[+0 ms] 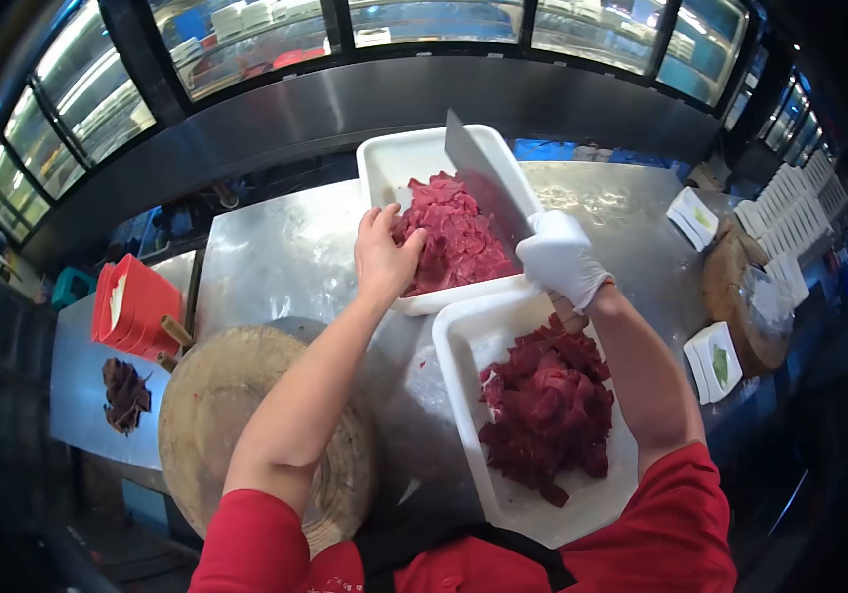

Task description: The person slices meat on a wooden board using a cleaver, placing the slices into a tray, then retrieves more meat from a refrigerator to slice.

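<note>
Sliced pinkish-red meat [453, 232] lies heaped in the far white tray [384, 158]. My bare left hand [384, 252] rests at the left side of this heap, its fingers apart and touching the slices. In a white glove, my right hand [554, 255] is closed round the handle of a cleaver [483, 178]. The broad blade stands tilted over the right part of the far tray, alongside the meat and hiding some of it. Closer to me, a second white tray [473, 465] holds darker red meat slices [552, 405].
A round wooden chopping block [206, 425] is under my left forearm on the steel table [266, 237]. Red containers [137, 306] and a dark heap [125, 395] are at left. Another wooden block [730, 282] and small white dishes [712, 363] stand right. Glass-fronted shelves line the back.
</note>
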